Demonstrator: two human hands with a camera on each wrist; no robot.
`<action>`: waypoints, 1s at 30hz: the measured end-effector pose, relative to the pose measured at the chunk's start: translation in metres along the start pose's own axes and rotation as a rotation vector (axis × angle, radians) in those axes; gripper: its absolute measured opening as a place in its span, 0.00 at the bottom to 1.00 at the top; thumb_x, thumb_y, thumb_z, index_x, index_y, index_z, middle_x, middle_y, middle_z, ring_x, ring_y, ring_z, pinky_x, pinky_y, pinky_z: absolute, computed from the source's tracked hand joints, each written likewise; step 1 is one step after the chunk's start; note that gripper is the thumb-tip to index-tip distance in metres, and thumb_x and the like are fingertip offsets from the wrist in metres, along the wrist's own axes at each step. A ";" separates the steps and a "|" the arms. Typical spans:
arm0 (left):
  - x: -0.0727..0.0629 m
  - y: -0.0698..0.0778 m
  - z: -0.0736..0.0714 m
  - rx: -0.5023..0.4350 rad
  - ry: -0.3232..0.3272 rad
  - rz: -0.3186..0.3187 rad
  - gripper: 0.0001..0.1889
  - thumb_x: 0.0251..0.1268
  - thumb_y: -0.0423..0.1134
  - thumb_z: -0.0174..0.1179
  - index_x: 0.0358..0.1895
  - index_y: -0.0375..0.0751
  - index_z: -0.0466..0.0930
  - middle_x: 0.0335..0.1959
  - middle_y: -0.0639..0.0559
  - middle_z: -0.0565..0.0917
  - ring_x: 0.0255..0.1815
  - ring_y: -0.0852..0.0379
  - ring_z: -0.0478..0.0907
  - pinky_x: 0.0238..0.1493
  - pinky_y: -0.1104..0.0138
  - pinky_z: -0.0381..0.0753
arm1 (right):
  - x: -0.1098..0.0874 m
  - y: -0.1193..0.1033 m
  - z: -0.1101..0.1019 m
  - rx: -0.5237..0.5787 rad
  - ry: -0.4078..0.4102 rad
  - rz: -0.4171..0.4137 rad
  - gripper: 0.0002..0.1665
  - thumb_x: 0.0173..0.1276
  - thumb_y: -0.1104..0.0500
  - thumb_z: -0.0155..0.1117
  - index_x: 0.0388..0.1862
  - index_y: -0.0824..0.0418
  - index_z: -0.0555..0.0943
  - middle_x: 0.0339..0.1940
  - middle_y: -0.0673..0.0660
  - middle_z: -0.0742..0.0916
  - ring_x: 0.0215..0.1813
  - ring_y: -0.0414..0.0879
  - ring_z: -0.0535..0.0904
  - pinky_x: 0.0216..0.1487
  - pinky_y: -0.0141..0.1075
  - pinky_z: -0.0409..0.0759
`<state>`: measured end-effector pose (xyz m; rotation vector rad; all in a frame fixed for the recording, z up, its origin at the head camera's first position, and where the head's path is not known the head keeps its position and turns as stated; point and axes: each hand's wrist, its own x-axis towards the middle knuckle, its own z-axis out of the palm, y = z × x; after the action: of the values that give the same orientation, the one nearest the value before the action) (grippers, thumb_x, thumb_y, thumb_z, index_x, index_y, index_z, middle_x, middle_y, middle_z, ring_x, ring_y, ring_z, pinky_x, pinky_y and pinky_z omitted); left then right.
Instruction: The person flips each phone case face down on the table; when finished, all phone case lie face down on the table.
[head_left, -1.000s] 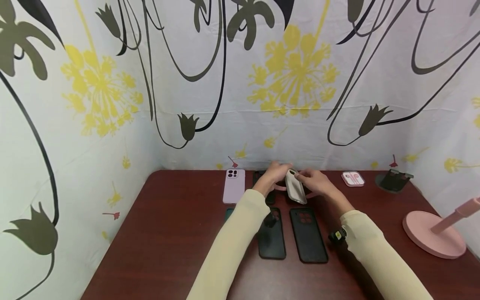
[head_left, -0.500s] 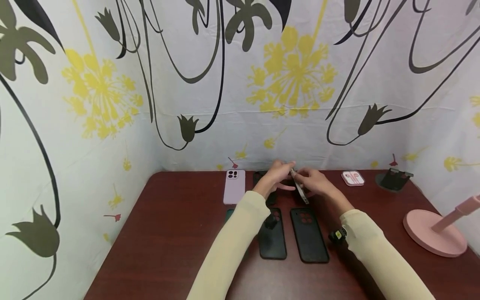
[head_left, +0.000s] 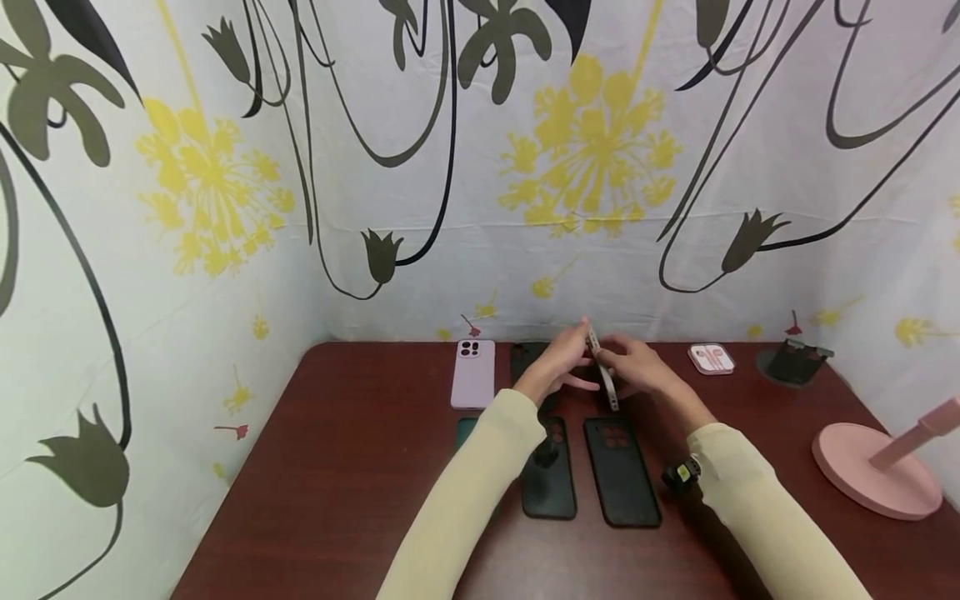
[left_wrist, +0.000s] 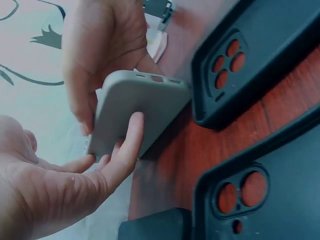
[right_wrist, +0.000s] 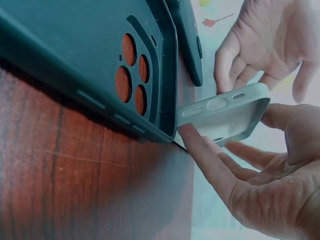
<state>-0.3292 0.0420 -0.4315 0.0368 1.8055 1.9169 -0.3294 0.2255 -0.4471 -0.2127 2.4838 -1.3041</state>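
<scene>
A pale grey phone case (head_left: pixel 604 367) stands tilted on edge near the table's back, seen almost edge-on from the head. My left hand (head_left: pixel 561 357) pinches its far end; in the left wrist view one finger lies along the flat back of the case (left_wrist: pixel 155 102). From the other side my right hand (head_left: pixel 637 367) holds it, its fingers and thumb about the rim, as the right wrist view shows. That view looks into the hollow inside of the case (right_wrist: pixel 235 122). Two dark phone cases (head_left: pixel 549 483) (head_left: pixel 622 475) lie just in front of the hands.
Left of the hands lies a lavender phone case (head_left: pixel 472 379). A dark case (head_left: pixel 525 354) and a teal one (head_left: pixel 465 429) are partly hidden by the left arm. Rightward are a small white-and-pink box (head_left: pixel 711 358), a dark stand (head_left: pixel 795 362) and a pink round base (head_left: pixel 873 471).
The grey case has turned from showing its broad face to standing edge-on to the head camera. Both hands stay at nearly the same spot, and the other cases have not moved.
</scene>
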 end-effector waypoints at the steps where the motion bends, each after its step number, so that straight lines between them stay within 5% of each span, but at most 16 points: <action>1: 0.000 -0.001 0.000 0.009 -0.007 0.005 0.37 0.86 0.65 0.35 0.86 0.50 0.53 0.85 0.41 0.59 0.83 0.34 0.63 0.60 0.39 0.87 | 0.000 0.001 -0.001 0.018 -0.007 -0.005 0.38 0.86 0.43 0.48 0.84 0.63 0.60 0.73 0.77 0.74 0.65 0.66 0.80 0.43 0.51 0.93; 15: 0.001 -0.010 0.003 0.053 -0.024 -0.021 0.40 0.81 0.73 0.31 0.85 0.54 0.59 0.88 0.43 0.53 0.85 0.34 0.59 0.59 0.36 0.86 | -0.001 0.008 -0.001 0.201 -0.013 -0.047 0.35 0.87 0.48 0.47 0.84 0.64 0.60 0.75 0.78 0.71 0.68 0.71 0.78 0.44 0.53 0.93; 24: -0.002 -0.011 0.001 0.071 -0.065 -0.053 0.43 0.78 0.76 0.26 0.85 0.55 0.59 0.88 0.43 0.52 0.85 0.37 0.59 0.58 0.36 0.86 | -0.001 0.016 -0.001 0.250 0.000 -0.025 0.32 0.86 0.51 0.46 0.80 0.66 0.64 0.71 0.77 0.74 0.54 0.53 0.84 0.44 0.51 0.92; 30: -0.003 -0.010 0.000 0.067 -0.084 -0.084 0.45 0.78 0.77 0.25 0.86 0.56 0.55 0.88 0.45 0.52 0.85 0.36 0.58 0.60 0.35 0.85 | -0.003 0.020 -0.002 0.305 0.003 0.005 0.32 0.86 0.52 0.44 0.81 0.67 0.63 0.73 0.76 0.72 0.53 0.48 0.85 0.45 0.50 0.92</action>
<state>-0.3237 0.0405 -0.4401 0.0620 1.7866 1.7705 -0.3271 0.2386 -0.4619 -0.1307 2.2467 -1.6569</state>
